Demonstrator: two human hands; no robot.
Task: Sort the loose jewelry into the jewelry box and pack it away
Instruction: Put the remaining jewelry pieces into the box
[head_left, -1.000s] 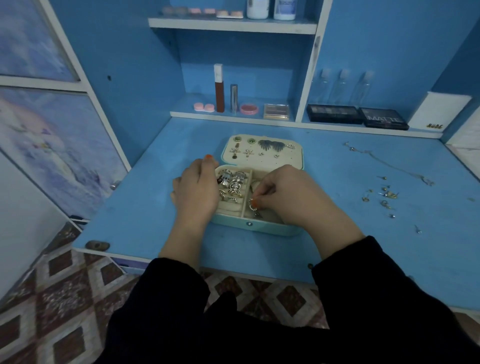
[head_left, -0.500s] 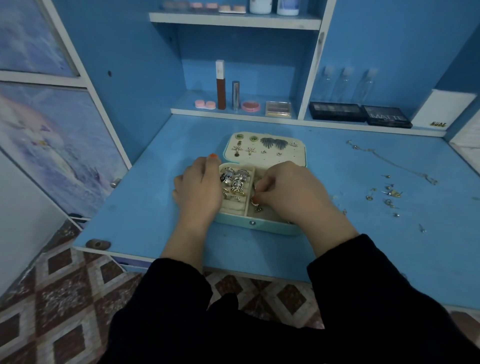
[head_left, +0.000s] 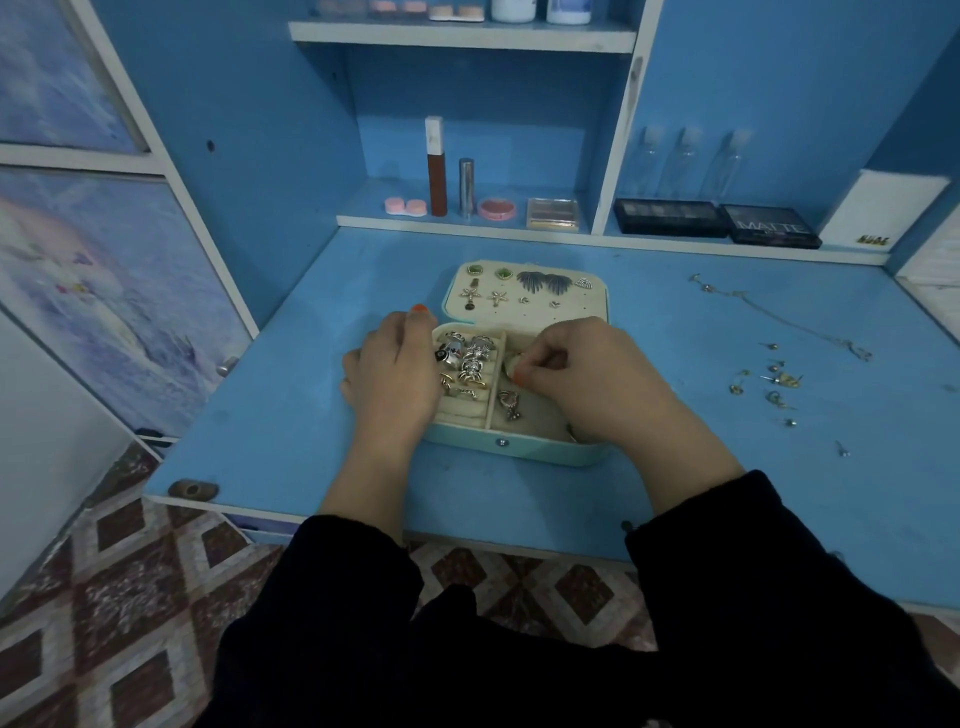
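**Jewelry box (head_left: 501, 442) open at mid-worktop**

The box lay open on the worktop (head_left: 291, 405), with rings (head_left: 470, 364) in its left compartment. Over the right compartment, the right hand (head_left: 597, 384) had its grip pinched on a small piece (head_left: 511, 365), too tiny to identify. The left hand (head_left: 395, 374) rested on the box's left edge, and how tight its grip was could not be told. Loose studs (head_left: 774, 379) and a chain (head_left: 779, 322) lay well apart to the right.

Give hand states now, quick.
Left hand: grips the jewelry box at its left edge.
Right hand: pinches a small jewelry piece.
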